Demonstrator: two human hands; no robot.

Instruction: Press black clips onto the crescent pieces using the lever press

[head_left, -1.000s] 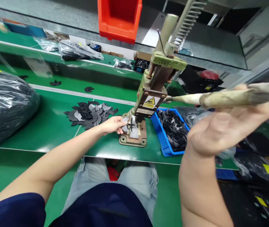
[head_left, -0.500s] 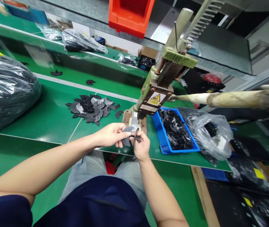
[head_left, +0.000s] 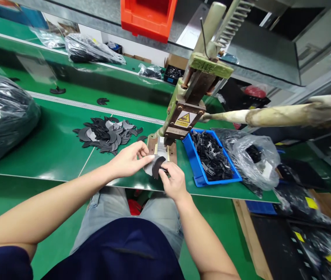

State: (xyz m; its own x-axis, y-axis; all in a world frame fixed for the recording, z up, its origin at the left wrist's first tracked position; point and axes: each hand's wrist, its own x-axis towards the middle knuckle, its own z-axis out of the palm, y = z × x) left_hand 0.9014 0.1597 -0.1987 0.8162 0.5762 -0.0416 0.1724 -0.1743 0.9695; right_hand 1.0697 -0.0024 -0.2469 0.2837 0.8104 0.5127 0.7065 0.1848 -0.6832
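Note:
My left hand (head_left: pixel 133 158) pinches the left side of a dark crescent-shaped plastic piece (head_left: pixel 157 168), with a grey piece showing behind it. On the right side of the same piece, my right hand (head_left: pixel 173 177) grips with thumb and fingers; a small dark part at those fingertips is too hidden to make out. Both hands are at the near edge of the base of a green hand press (head_left: pixel 183 116), just below its ram. A heap of black and grey crescent pieces (head_left: pixel 107 134) lies to the left of the press.
Right of the press stands a blue bin (head_left: pixel 197 175) full of small black parts, beside a clear plastic bag (head_left: pixel 258 159). The press's long lever (head_left: pixel 284 113) reaches out to the right. A large bagged bundle (head_left: pixel 5 120) sits far left; an orange bin (head_left: pixel 150 19) hangs above.
The crescent piece has been turned, so its dark curved face now shows between my hands. My left fingers have loosened a little. The whole view has shifted slightly.

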